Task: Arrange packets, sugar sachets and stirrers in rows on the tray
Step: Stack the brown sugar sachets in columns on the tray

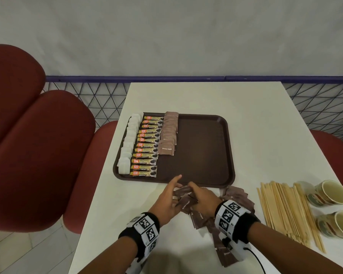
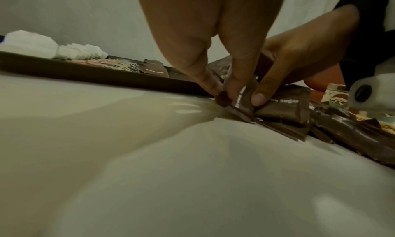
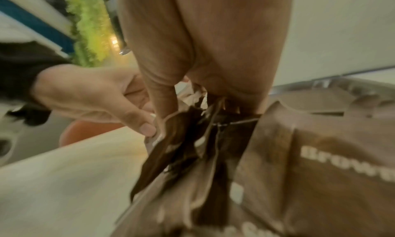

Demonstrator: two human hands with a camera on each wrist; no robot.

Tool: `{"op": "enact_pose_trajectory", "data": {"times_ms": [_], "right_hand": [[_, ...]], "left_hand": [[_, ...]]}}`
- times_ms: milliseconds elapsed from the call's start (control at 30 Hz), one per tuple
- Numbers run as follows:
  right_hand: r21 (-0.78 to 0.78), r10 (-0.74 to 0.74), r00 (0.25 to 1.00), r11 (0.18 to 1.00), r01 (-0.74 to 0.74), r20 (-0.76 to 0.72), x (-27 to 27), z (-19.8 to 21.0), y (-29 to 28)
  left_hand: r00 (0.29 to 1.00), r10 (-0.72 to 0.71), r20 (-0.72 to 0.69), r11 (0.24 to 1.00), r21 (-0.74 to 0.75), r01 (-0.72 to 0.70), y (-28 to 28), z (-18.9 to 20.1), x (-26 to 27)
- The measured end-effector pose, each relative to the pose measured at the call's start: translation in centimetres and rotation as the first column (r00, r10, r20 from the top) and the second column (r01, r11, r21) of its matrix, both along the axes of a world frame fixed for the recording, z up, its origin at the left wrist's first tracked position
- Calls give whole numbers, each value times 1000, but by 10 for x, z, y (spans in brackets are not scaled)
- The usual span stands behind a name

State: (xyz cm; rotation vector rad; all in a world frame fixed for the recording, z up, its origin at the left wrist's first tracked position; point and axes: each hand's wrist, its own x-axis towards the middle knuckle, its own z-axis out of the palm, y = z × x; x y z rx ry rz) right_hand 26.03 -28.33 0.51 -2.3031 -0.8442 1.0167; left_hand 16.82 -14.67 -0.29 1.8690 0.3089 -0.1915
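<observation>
A brown tray (image 1: 202,155) lies on the white table (image 1: 206,95). Along its left side run a row of white packets (image 1: 128,145), a row of granules packets (image 1: 147,147) and a shorter row of brown sugar sachets (image 1: 167,135). Just in front of the tray, my right hand (image 1: 201,198) grips a bunch of brown sugar sachets (image 1: 186,201). My left hand (image 1: 167,196) pinches the edge of that bunch (image 3: 181,139) with its thumb, index finger stretched toward the tray. More loose sachets (image 1: 238,196) lie under and behind my right wrist. Wooden stirrers (image 1: 285,210) lie to the right.
Two patterned paper cups (image 1: 333,194) lie on their sides at the table's right edge beyond the stirrers. Red padded chairs (image 1: 38,155) stand to the left. A dark wire fence (image 1: 87,95) runs behind the table. The tray's right half is bare.
</observation>
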Motion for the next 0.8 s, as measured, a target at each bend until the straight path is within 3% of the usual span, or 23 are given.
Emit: {"op": "enact_pose_trajectory", "data": {"times_ms": [100,267,500,700,800], "right_hand": [[54,-64,994,996,69,-90,6,1,-2],[84,-39,996,995,46,-83,-2,3,2],[27,20,999,999,-19,-31,-4,-3,8],[151,-127,976,976,154,-175,7,0,1],[255,-225,903,909,330,-366,15,5,-2]], "left_hand": [[1000,10,-4,997,73,-10,11,1,-3],[998,-8,-69,977,212,23,15,-7,-4],[997,40,-73,982,189,-25,1,-12,-3],[977,206,-49,978,51,-204,15,-10,-6],[963,264,-56,964,35,-262,27,-10,-5]]}}
